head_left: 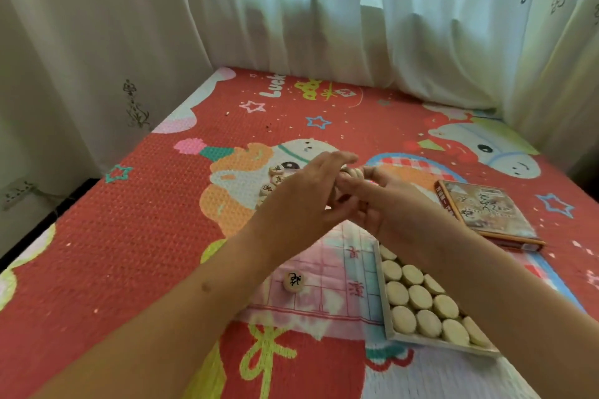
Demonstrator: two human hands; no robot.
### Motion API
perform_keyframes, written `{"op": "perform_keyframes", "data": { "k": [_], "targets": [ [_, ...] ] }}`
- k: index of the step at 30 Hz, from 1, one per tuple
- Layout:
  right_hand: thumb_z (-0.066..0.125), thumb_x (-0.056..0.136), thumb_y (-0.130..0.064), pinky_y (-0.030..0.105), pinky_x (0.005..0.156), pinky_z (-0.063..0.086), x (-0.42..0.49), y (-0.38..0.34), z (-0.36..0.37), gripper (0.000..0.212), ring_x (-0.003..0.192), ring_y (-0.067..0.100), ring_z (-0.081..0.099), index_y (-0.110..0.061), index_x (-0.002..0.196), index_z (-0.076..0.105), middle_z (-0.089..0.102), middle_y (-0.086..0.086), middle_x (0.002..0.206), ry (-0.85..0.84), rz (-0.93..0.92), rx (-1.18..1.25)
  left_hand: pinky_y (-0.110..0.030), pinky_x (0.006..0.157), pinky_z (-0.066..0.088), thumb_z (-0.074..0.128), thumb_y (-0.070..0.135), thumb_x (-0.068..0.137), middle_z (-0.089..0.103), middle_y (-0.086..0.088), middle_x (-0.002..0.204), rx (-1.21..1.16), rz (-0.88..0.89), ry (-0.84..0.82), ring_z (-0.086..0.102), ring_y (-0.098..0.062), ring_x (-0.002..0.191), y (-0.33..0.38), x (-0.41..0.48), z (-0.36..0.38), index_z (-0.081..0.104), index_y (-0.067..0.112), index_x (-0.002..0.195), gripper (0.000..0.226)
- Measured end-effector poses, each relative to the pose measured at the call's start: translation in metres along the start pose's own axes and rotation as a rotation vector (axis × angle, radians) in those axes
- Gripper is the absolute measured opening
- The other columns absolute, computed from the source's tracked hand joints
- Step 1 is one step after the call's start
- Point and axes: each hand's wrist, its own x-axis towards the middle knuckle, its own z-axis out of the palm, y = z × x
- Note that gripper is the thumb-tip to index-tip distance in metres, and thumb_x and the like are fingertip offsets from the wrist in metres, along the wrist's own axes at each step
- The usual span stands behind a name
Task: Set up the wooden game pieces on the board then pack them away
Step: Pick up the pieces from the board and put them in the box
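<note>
While my right forearm partly hides the tray [382, 298] of pieces, my left hand [304, 194] and right hand [390, 204] meet above the board [324, 269], fingers curled round a small stack [352, 172].

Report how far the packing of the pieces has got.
Done: the tray is mostly filled with face-down pieces. In hand: the left hand and right hand hold a stack of pieces. Left: a single piece lies on the paper board, a row of pieces lies beyond the left hand, and the box lid is off.
</note>
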Motion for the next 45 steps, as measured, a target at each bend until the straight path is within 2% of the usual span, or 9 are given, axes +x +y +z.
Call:
{"op": "perform_keyframes", "data": {
  "k": [5,7,12,18,24,29,36,41,45],
  "targets": [
    [0.066,0.085,-0.021,0.028,0.079,0.059,-0.026,-0.007,-0.03,0.053,0.092,0.022,0.066,0.006,0.127,0.051,0.065,0.018,0.103,-0.045,0.036,0.061,-0.027,0.06,0.047,0.054,0.036,0.096,0.06,0.006,0.082,0.0,0.015,0.013,0.059,-0.014,0.07,0.037,0.012,0.012,0.056,0.016,0.1,0.02],
    [0.062,0.09,-0.024,0.027,0.076,0.059,-0.036,-0.009,-0.049,0.044,0.091,0.023,0.067,0.004,0.123,0.054,0.065,0.022,0.105,-0.022,0.069,0.025,-0.017,0.054,0.04,0.054,0.035,0.098,0.056,0.008,0.077,0.022,0.017,-0.037,0.055,-0.011,0.065,0.049,0.015,0.019,0.055,0.015,0.099,0.02],
    [0.063,0.088,-0.02,0.022,0.066,0.059,-0.059,-0.009,-0.104,0.034,0.077,0.021,0.069,0.004,0.112,0.062,0.068,0.025,0.1,-0.021,0.12,-0.077,-0.021,0.055,0.045,0.058,0.035,0.095,0.063,0.001,0.08,0.005,0.027,-0.25,0.057,-0.009,0.061,0.075,0.014,0.05,0.048,0.015,0.112,0.027],
    [0.065,0.089,-0.014,0.018,0.054,0.053,-0.069,0.002,-0.144,0.016,0.059,0.014,0.064,0.0,0.095,0.07,0.071,0.014,0.078,0.125,0.102,-0.425,-0.016,0.051,0.037,0.057,0.023,0.097,0.054,0.007,0.068,-0.105,-0.262,-0.382,0.048,-0.003,0.058,0.084,0.008,0.085,0.054,0.021,0.104,0.008],
    [0.057,0.094,-0.038,0.027,0.052,0.045,-0.066,0.005,-0.158,0.029,0.05,0.009,0.054,-0.019,0.077,0.07,0.064,-0.003,0.06,0.253,-0.162,-1.183,-0.012,0.062,0.035,0.053,0.024,0.099,0.054,0.01,0.091,0.084,-0.182,-0.387,0.051,-0.007,0.081,0.079,0.006,0.086,0.06,0.021,0.108,0.012],
    [0.055,0.093,-0.046,0.024,0.051,0.037,-0.063,0.013,-0.169,0.038,0.051,0.009,0.045,-0.019,0.067,0.061,0.053,-0.004,0.058,0.161,-0.147,-1.272,-0.013,0.058,0.034,0.054,0.027,0.098,0.048,0.016,0.079,0.067,-0.107,-0.363,0.047,0.0,0.071,0.079,0.003,0.085,0.059,0.022,0.109,0.013],
    [0.066,0.079,-0.057,0.021,0.055,0.035,-0.062,0.015,-0.167,0.034,0.058,0.005,0.043,-0.024,0.084,0.057,0.049,-0.01,0.068,0.233,-0.231,-1.261,-0.007,0.07,0.038,0.051,0.019,0.099,0.048,0.013,0.098,-0.028,-0.121,-0.39,0.049,0.002,0.086,0.08,-0.002,0.083,0.048,0.027,0.119,0.022],
    [0.072,0.067,-0.065,0.025,0.08,0.043,-0.067,0.018,-0.162,0.057,0.094,0.005,0.048,-0.035,0.109,0.049,0.046,-0.013,0.102,0.112,-0.163,-1.333,-0.006,0.064,0.037,0.052,0.021,0.099,0.045,0.016,0.078,-0.036,-0.125,-0.317,0.048,0.011,0.074,0.077,-0.003,0.085,0.047,0.023,0.118,0.02],
    [0.066,0.07,-0.066,0.021,0.07,0.041,-0.064,0.018,-0.162,0.052,0.079,0.004,0.05,-0.031,0.106,0.055,0.052,-0.01,0.093,0.25,-0.316,-1.253,-0.01,0.056,0.039,0.054,0.04,0.097,0.052,0.014,0.075,-0.037,-0.108,-0.293,0.051,0.003,0.063,0.079,-0.002,0.088,0.049,0.024,0.114,0.023]
  ]
}}
